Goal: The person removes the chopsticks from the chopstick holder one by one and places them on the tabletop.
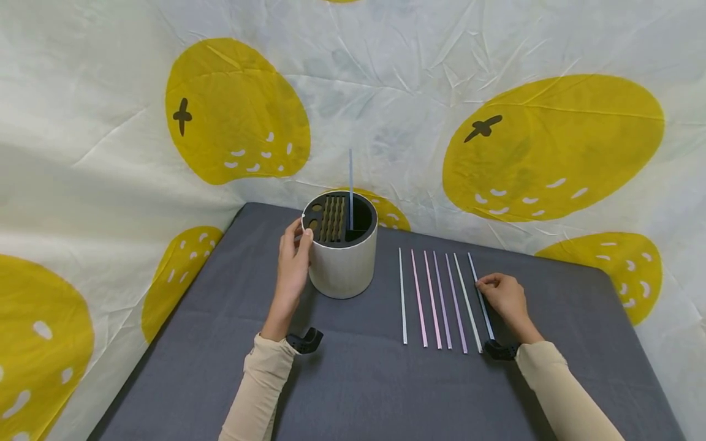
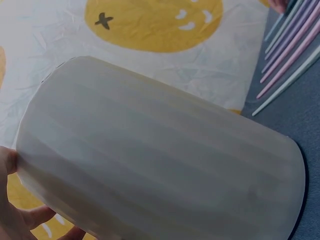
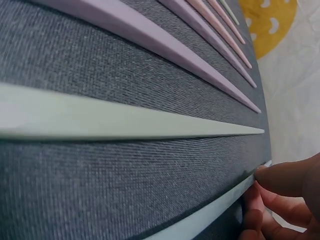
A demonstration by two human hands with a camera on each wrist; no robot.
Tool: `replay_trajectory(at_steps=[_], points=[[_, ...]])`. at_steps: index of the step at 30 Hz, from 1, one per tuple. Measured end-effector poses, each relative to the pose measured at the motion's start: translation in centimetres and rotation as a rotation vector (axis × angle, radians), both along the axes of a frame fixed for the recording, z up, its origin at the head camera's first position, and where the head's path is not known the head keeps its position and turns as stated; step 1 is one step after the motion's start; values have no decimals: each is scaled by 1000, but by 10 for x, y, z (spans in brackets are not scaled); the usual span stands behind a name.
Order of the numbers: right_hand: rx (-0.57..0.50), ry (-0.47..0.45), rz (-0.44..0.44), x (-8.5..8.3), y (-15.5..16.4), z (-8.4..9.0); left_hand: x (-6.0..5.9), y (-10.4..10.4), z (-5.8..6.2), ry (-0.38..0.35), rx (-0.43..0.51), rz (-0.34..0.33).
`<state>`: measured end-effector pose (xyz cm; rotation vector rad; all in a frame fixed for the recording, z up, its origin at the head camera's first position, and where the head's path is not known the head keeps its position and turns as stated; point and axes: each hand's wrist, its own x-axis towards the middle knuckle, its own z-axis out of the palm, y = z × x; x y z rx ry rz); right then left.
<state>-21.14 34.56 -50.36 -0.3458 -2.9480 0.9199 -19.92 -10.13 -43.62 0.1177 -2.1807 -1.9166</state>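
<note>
A pale cylindrical utensil holder point(image 1: 342, 269) with a dark slotted top stands on the table. My left hand point(image 1: 293, 257) grips its left side near the rim, thumb in front. One light-blue chopstick point(image 1: 350, 177) stands upright in the holder's open compartment. At the right end of a row of chopsticks, my right hand point(image 1: 503, 297) pinches a light-blue chopstick point(image 1: 486, 320) toward its far end. In the right wrist view, thumb and fingers close on this chopstick point(image 3: 200, 220), which lies along the cloth. Beside it lies a pale green chopstick point(image 3: 125, 120).
Several more chopsticks in purple point(image 1: 456, 303), pink point(image 1: 419, 300) and whitish green point(image 1: 402, 300) lie roughly parallel between the holder and my right hand. A dark grey cloth point(image 1: 364, 386) covers the table. Behind it hangs a white curtain point(image 1: 380, 104) with yellow fruit prints.
</note>
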Motion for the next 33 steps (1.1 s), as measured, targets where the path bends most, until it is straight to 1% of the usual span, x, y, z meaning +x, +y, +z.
replay_trajectory(at_steps=[3, 6, 15, 19, 20, 21, 23, 25, 26, 27, 30, 33], points=[[16, 29, -1, -1, -3, -3, 1, -1, -1, -2, -1, -1], [19, 45, -1, -2, -3, -4, 0, -1, 0, -2, -1, 6], [8, 34, 6, -3, -4, -4, 0, 0, 0, 1, 1, 7], [4, 23, 8, -2, -4, -1, 0, 0, -1, -16, 4, -2], [1, 28, 8, -2, -5, 1, 3, 1, 3, -25, 4, -5], [-5, 33, 4, -3, -6, 2, 3, 2, 3, -25, 2, -6], [-31, 57, 6, -7, -11, 6, 3, 2, 2, -24, 0, -5], [-84, 89, 27, -11, -19, 11, 3, 2, 3, -21, -3, -1], [-118, 103, 44, -14, -24, 14, 3, 2, 2, -13, -7, 2], [-157, 115, 62, -17, -30, 18, 1, 1, -2, -6, -10, 5], [-266, 139, 139, -26, -48, 28, 0, 1, -3, -6, -11, 9], [-334, 137, 206, -34, -68, 40, 0, 1, -3, -5, -13, 10]])
